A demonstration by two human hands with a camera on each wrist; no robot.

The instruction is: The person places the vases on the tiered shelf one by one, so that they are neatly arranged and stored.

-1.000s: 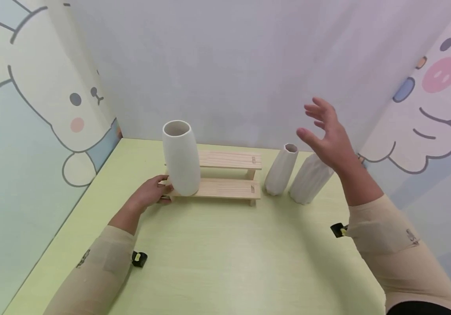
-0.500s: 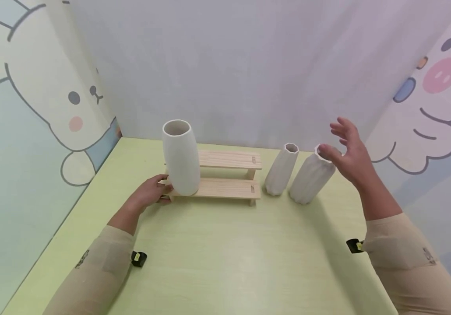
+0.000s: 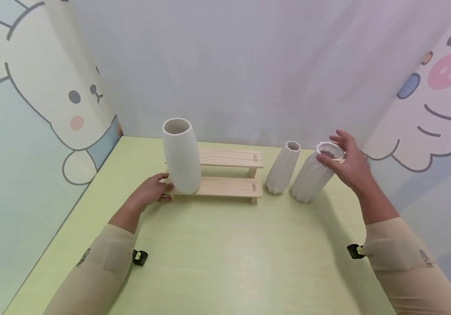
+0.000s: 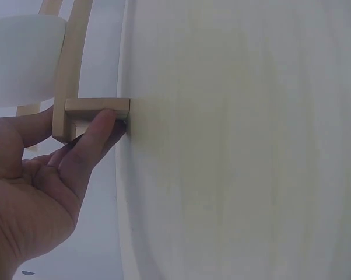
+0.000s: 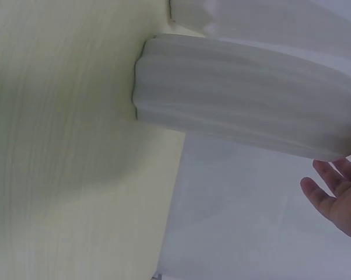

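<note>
A two-step wooden stand point(image 3: 229, 187) sits on the table, with a tall smooth white vase point(image 3: 184, 166) upright at the left end of its lower step. My left hand point(image 3: 150, 192) grips that end of the stand; in the left wrist view its thumb lies by the step and its fingers point(image 4: 88, 149) curl under at the leg. At the right, my right hand point(image 3: 349, 164) is at the mouth of a wide ribbed white vase point(image 3: 310, 179), its thumb by the rim. Spread fingers point(image 5: 318, 198) show beside the top of this vase in the right wrist view.
A narrower faceted white vase point(image 3: 282, 170) stands between the stand and the ribbed vase. Behind the pale yellow-green table point(image 3: 217, 258) hangs a plain light curtain point(image 3: 229, 70). Cartoon-printed panels point(image 3: 426, 122) border both sides.
My right hand has moved right, then down to the rim of the ribbed vase, uncovering its mouth. My left hand stays at the stand, and the vases stand where they were.
</note>
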